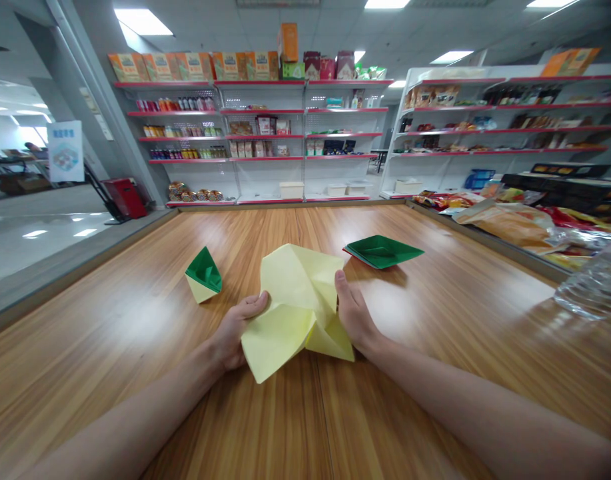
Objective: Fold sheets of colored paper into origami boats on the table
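A sheet of pale yellow paper (290,280), creased and partly folded, is held up over the wooden table between both hands. My left hand (235,330) grips its left edge, with the thumb on top and the other fingers hidden beneath. On the right edge my right hand (352,310) is closed, thumb upright against the paper, its fingers mostly out of sight behind it. Beyond my left hand stands a small folded paper piece (204,275), green inside and yellow below. A green folded paper boat (384,251) with a red lower edge lies past my right hand.
The wooden table (135,373) has a raised rim. A clear plastic bottle (595,287) lies at the right edge. Beyond the right rim are packaged snacks (515,223) and black boxes (570,190). Stocked shelves (265,135) line the back, with a red box (126,198) at left.
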Tool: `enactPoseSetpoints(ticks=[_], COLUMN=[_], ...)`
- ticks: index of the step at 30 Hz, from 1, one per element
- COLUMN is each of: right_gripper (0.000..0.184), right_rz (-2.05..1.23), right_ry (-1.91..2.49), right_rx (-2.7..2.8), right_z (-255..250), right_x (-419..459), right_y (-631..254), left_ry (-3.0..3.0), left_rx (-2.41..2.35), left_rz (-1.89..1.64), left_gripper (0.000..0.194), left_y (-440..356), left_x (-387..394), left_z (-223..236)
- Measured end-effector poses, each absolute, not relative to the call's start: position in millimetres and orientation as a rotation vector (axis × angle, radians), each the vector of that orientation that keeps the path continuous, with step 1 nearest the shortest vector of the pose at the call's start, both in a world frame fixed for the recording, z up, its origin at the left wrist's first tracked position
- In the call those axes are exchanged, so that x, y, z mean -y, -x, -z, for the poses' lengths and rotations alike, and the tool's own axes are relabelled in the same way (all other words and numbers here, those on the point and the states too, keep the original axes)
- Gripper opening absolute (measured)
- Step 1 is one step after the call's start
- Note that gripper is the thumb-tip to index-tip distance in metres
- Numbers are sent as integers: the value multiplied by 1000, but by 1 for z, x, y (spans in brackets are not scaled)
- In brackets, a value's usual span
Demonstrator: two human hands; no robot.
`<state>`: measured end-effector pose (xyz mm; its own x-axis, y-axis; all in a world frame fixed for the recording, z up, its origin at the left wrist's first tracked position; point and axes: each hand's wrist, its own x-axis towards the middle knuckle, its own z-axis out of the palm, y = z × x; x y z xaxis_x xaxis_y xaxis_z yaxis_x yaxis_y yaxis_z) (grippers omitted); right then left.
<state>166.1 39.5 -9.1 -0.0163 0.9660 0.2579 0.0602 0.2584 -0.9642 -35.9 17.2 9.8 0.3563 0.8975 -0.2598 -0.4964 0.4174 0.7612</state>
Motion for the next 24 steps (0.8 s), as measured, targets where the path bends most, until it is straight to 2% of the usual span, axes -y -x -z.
enactPoseSetpoints(ticks=[2,8,13,20,24], right_gripper=[64,48,56,72,70], right_rz=[-998,-987,-1127,-1158,-1135], right_ry=[1038,982,883,746,729], right_rx=[1456,1714,1641,1648,1664], right_z=[5,-5,-1,4,1], right_x=[-35,-30,-34,-33,-30], right_y=[-166,-166,-166,-169,-172], left_ry=[-631,-642,-658,-544,-485], left_rx=[-702,-670,-705,-721,-690], left_rz=[-973,-995,-1015,-1057,-1080], left_gripper=[24,21,20,26,30], left_y=[37,40,41,41,48], left_x=[-18,-19,-20,-22,-24], left_z=[-9,-5,0,-8,-10])
